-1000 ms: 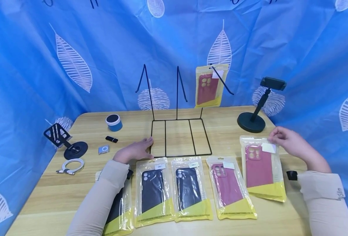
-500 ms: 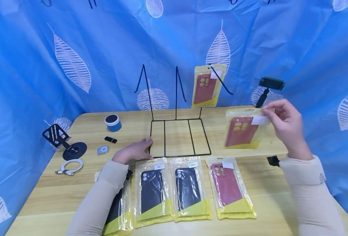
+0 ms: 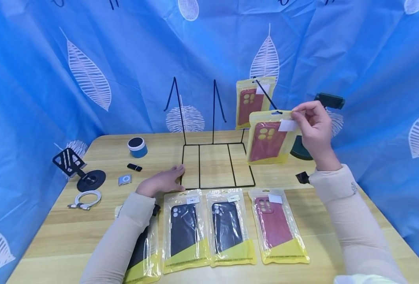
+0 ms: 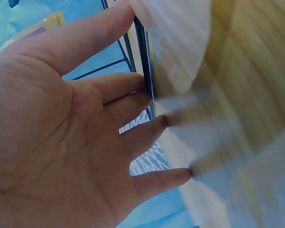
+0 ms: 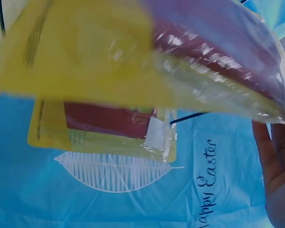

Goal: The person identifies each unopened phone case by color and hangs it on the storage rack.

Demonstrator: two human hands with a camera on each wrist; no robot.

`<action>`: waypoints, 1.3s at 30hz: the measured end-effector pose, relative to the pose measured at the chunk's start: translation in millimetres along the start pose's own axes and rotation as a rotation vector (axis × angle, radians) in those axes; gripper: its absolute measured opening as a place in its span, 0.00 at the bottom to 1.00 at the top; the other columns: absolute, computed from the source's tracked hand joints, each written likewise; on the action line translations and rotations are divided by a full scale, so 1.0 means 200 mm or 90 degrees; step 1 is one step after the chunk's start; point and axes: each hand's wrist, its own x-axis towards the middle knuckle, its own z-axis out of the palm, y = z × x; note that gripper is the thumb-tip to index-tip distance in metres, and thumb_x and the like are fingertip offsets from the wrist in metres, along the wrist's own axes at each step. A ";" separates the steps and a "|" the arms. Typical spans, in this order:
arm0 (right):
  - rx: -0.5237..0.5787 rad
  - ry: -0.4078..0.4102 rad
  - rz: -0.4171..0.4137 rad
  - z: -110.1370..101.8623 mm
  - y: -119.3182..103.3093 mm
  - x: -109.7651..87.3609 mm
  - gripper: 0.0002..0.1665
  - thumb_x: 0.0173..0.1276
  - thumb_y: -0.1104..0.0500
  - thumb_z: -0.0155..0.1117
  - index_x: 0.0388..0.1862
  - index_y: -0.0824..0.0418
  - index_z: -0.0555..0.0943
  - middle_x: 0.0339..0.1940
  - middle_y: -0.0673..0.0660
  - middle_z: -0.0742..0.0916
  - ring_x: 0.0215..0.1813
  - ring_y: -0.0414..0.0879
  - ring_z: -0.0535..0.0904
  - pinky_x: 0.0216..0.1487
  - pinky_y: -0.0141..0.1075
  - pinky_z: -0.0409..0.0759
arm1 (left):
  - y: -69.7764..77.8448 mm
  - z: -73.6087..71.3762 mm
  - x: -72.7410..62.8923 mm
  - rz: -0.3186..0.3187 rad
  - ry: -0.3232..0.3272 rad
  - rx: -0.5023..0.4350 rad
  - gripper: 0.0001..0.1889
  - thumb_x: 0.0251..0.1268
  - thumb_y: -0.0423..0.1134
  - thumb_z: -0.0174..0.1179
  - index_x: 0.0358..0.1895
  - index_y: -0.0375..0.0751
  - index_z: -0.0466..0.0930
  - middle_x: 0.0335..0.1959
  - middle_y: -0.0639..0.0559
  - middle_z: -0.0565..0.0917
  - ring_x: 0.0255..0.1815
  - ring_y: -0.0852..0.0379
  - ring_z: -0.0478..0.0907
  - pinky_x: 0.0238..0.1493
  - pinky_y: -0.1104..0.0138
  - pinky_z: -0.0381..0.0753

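My right hand pinches the top right corner of a bagged pink phone case, held upright in the air. The bag's hang hole is by the front end of the right hook; whether the tip is through it, I cannot tell. Farther back on that hook hangs another bagged pink phone case. My left hand rests at the left front corner of the black wire rack. In the left wrist view, the fingers are spread with their tips on the table, thumb by the wire.
Along the front lie two bagged black cases and a bagged pink case; another black one is partly under the left sleeve. A phone stand is at right. A phone stand, cable and blue jar are at left.
My right hand has lifted the bagged pink phone case from the table's right side and carried it up and left to the right hook's front end. The left hand has stayed put.
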 end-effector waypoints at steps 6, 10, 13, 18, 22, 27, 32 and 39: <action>-0.031 -0.010 0.074 0.03 0.08 0.05 0.12 0.73 0.62 0.61 0.44 0.73 0.76 0.38 0.43 0.83 0.34 0.38 0.77 0.36 0.24 0.78 | 0.01 0.00 0.00 -0.003 -0.002 -0.001 0.44 0.71 0.52 0.58 0.80 0.41 0.44 0.82 0.42 0.43 0.82 0.38 0.43 0.78 0.40 0.46; -0.019 -0.001 0.140 0.07 0.14 0.10 0.09 0.73 0.59 0.61 0.48 0.60 0.77 0.37 0.44 0.83 0.36 0.39 0.78 0.37 0.26 0.77 | 0.01 -0.01 -0.01 -0.006 -0.002 -0.010 0.43 0.71 0.51 0.58 0.80 0.41 0.44 0.82 0.42 0.43 0.81 0.38 0.43 0.78 0.40 0.46; 0.001 0.016 0.170 0.11 0.21 0.14 0.11 0.73 0.59 0.61 0.52 0.57 0.76 0.36 0.44 0.84 0.37 0.38 0.79 0.38 0.26 0.77 | 0.02 -0.01 -0.02 -0.008 -0.004 -0.012 0.43 0.71 0.51 0.58 0.80 0.41 0.44 0.82 0.42 0.43 0.82 0.38 0.42 0.78 0.40 0.45; -0.032 0.047 0.221 0.17 0.30 0.22 0.13 0.73 0.56 0.61 0.54 0.56 0.76 0.29 0.41 0.81 0.28 0.34 0.71 0.30 0.26 0.68 | 0.03 -0.02 -0.02 -0.014 -0.007 -0.006 0.44 0.71 0.52 0.58 0.80 0.41 0.44 0.82 0.42 0.43 0.82 0.39 0.42 0.78 0.40 0.45; -0.047 0.057 0.259 0.21 0.35 0.27 0.17 0.73 0.53 0.62 0.57 0.53 0.74 0.22 0.42 0.76 0.22 0.36 0.62 0.28 0.29 0.63 | 0.03 -0.01 -0.01 -0.015 -0.008 -0.003 0.44 0.71 0.52 0.58 0.80 0.41 0.44 0.82 0.42 0.43 0.82 0.39 0.42 0.78 0.40 0.45; -0.074 0.075 0.276 0.25 0.39 0.32 0.21 0.72 0.49 0.62 0.60 0.52 0.72 0.21 0.42 0.74 0.20 0.36 0.64 0.29 0.30 0.67 | 0.03 -0.01 -0.01 -0.017 -0.008 0.002 0.44 0.71 0.53 0.58 0.80 0.41 0.45 0.82 0.43 0.43 0.82 0.40 0.42 0.79 0.40 0.44; -0.131 0.098 0.277 0.29 0.42 0.35 0.21 0.72 0.47 0.61 0.59 0.51 0.73 0.20 0.43 0.69 0.20 0.37 0.60 0.28 0.32 0.63 | 0.03 -0.01 -0.01 -0.016 -0.005 0.000 0.43 0.71 0.52 0.59 0.80 0.40 0.46 0.82 0.43 0.44 0.82 0.39 0.43 0.78 0.40 0.45; -0.183 0.113 0.287 0.30 0.43 0.35 0.23 0.73 0.43 0.59 0.61 0.50 0.73 0.35 0.43 0.79 0.38 0.36 0.74 0.41 0.30 0.70 | 0.03 -0.01 0.00 -0.018 -0.006 -0.001 0.43 0.71 0.52 0.58 0.80 0.41 0.46 0.82 0.42 0.44 0.82 0.38 0.43 0.78 0.40 0.47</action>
